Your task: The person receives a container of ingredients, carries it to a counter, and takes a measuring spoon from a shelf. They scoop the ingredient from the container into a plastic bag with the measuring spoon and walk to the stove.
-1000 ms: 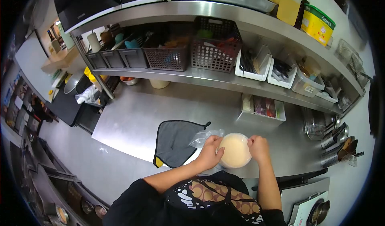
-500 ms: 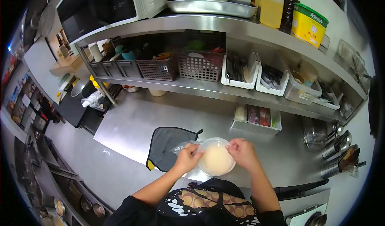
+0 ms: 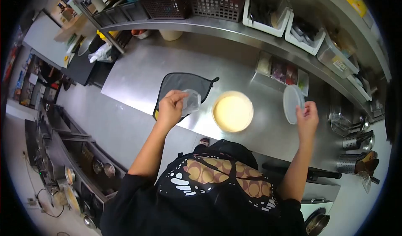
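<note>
I have the tub (image 3: 233, 111) of pale yellow contents open and upright between my two grips, touching neither. My right grip (image 3: 307, 114) is closed on the edge of a round translucent lid (image 3: 294, 104), held tilted and well apart from the tub; my left grip (image 3: 170, 110) pinches a piece of clear plastic (image 3: 192, 102) near it. The metal tabletop (image 3: 138, 72) runs back beneath a shelf (image 3: 201, 27) carrying brown baskets (image 3: 220, 3) and white bins (image 3: 266, 14). Behind the tub I see a compartmented box (image 3: 270, 81), and a grey cloth (image 3: 180, 82) lies on the tub's left. My arms are spread, both reaching forward, the left grip's fingers (image 3: 178, 96) curled inward.
</note>
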Action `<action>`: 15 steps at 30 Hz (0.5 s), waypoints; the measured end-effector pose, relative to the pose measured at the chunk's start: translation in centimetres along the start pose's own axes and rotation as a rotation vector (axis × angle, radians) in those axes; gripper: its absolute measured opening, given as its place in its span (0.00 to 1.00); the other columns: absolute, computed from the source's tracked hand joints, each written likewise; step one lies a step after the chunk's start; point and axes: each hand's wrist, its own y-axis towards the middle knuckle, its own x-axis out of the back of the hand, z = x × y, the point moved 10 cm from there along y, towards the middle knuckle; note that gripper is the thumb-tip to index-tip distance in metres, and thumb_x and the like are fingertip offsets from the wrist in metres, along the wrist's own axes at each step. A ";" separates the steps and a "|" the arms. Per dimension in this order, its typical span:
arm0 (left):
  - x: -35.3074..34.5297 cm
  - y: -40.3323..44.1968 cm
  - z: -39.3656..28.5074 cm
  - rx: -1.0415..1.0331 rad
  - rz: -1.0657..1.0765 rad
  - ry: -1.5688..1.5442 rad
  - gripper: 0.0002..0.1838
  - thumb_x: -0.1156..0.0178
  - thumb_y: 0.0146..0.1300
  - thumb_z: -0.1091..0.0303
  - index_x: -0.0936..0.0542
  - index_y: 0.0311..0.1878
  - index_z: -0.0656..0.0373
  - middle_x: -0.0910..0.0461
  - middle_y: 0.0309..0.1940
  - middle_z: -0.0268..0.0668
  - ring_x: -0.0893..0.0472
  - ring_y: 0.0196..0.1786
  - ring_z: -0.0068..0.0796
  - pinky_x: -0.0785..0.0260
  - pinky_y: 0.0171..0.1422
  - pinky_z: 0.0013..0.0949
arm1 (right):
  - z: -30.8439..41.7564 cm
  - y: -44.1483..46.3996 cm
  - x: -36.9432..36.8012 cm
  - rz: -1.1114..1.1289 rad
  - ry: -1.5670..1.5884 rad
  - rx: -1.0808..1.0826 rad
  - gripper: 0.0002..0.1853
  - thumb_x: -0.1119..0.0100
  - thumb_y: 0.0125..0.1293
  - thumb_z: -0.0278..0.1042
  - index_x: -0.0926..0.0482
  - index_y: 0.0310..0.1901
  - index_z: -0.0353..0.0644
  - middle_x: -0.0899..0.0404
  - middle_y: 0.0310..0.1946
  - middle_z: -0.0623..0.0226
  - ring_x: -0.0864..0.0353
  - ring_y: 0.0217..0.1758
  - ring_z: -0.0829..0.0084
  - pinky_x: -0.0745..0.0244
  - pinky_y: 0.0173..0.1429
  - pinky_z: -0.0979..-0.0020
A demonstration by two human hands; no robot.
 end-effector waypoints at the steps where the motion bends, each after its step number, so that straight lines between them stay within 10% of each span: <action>1: -0.1 -0.2 0.2 0.031 0.001 -0.012 0.15 0.46 0.50 0.82 0.18 0.41 0.60 0.23 0.39 0.38 0.27 0.25 0.23 0.34 0.31 0.24 | -1.4 -0.8 -1.8 0.020 -0.137 0.088 0.10 0.37 0.55 0.29 0.27 0.37 0.42 0.30 0.27 0.68 0.28 0.29 0.69 0.31 0.34 0.68; 9: 0.5 -1.5 -2.5 0.077 -0.040 0.075 0.22 0.40 0.44 0.82 0.21 0.47 0.59 0.23 0.44 0.37 0.30 0.21 0.19 0.34 0.29 0.23 | -8.2 -6.6 -12.6 0.465 -0.452 -0.002 0.19 0.38 0.53 0.36 0.29 0.47 0.46 0.28 0.44 0.60 0.26 0.48 0.55 0.29 0.48 0.58; 15: -0.3 -1.6 -4.4 0.025 -0.057 -0.006 0.23 0.38 0.44 0.83 0.21 0.48 0.58 0.24 0.46 0.36 0.31 0.22 0.17 0.35 0.28 0.21 | 9.2 -2.2 -7.7 0.175 0.149 0.434 0.13 0.35 0.50 0.29 0.20 0.40 0.43 0.30 0.50 0.56 0.29 0.52 0.57 0.31 0.55 0.64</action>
